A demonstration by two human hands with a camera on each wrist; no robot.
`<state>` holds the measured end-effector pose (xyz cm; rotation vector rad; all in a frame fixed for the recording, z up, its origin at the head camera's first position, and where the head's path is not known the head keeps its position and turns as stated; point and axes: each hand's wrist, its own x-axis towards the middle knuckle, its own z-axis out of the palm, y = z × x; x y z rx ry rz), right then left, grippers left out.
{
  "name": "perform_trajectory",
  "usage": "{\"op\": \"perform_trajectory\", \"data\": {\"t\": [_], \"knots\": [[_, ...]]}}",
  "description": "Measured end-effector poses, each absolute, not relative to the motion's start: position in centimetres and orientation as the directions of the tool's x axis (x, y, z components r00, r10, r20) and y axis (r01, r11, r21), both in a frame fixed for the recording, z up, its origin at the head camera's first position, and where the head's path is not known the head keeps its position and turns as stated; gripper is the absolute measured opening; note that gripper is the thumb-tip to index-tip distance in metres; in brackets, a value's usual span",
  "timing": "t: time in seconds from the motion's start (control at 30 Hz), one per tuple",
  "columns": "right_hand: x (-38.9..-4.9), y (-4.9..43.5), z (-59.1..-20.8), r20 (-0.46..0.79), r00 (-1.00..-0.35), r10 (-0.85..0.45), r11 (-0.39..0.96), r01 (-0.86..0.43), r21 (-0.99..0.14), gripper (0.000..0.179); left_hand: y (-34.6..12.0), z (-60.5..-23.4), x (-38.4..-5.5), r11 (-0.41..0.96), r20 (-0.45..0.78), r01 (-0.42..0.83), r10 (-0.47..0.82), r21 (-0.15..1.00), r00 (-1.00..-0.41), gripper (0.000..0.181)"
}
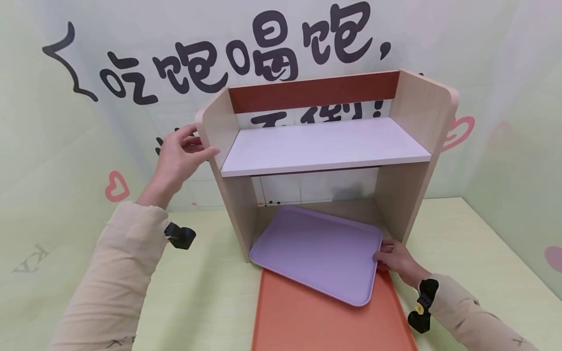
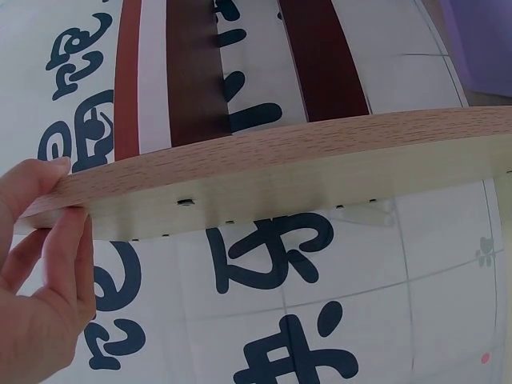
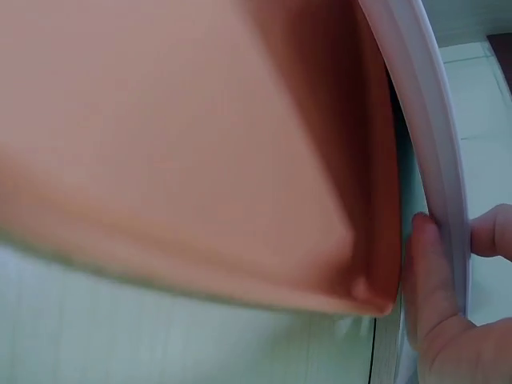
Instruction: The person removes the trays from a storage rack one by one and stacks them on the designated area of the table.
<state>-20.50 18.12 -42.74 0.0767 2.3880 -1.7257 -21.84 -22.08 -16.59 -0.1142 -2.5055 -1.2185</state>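
A small wooden shelf unit (image 1: 412,195) with a white middle board (image 1: 325,146) stands on the table. My left hand (image 1: 175,158) grips the front edge of its left side panel (image 2: 304,160), thumb on one face and fingers on the other. With thumb and fingers, my right hand (image 1: 401,262) pinches the right edge of a purple tray (image 1: 318,251). That tray lies turned at an angle, its back part inside the lower compartment and its front corner over an orange tray (image 1: 325,314). In the right wrist view, the orange tray (image 3: 176,160) fills much of the frame beside the pinching fingers.
The pale wooden table (image 1: 197,292) runs under the shelf unit and reaches the wall sheet (image 1: 140,146), printed with large black characters. A reddish-brown rail (image 1: 316,93) spans the unit's upper back. Black cameras (image 1: 180,236) sit on both wrists.
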Motion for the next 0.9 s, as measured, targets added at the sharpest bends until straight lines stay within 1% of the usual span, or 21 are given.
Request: {"op": "perform_trajectory", "data": {"t": [0.27, 0.47, 0.7, 0.9], "knots": [[-20.18, 17.89, -42.81, -0.180, -0.982, -0.059, 0.268, 0.158, -0.950, 0.058, -22.17, -16.61, -21.86, 0.626, 0.347, 0.225, -0.078, 0.747, -0.935, 0.061], [-20.03, 17.89, -42.83, -0.166, -0.984, -0.066, 0.232, 0.147, -0.962, 0.059, -22.16, -16.56, -21.88, 0.625, 0.343, 0.223, -0.077, 0.749, -0.936, 0.063], [-19.82, 18.15, -42.64, -0.188, -0.976, -0.106, 0.124, 0.175, -0.977, 0.061, -22.17, -16.60, -21.86, 0.623, 0.340, 0.218, -0.083, 0.751, -0.937, 0.063], [-19.55, 18.29, -42.68, -0.221, -0.970, -0.099, 0.029, 0.219, -0.975, 0.066, -22.18, -16.61, -21.89, 0.622, 0.339, 0.218, -0.082, 0.752, -0.937, 0.062]]}}
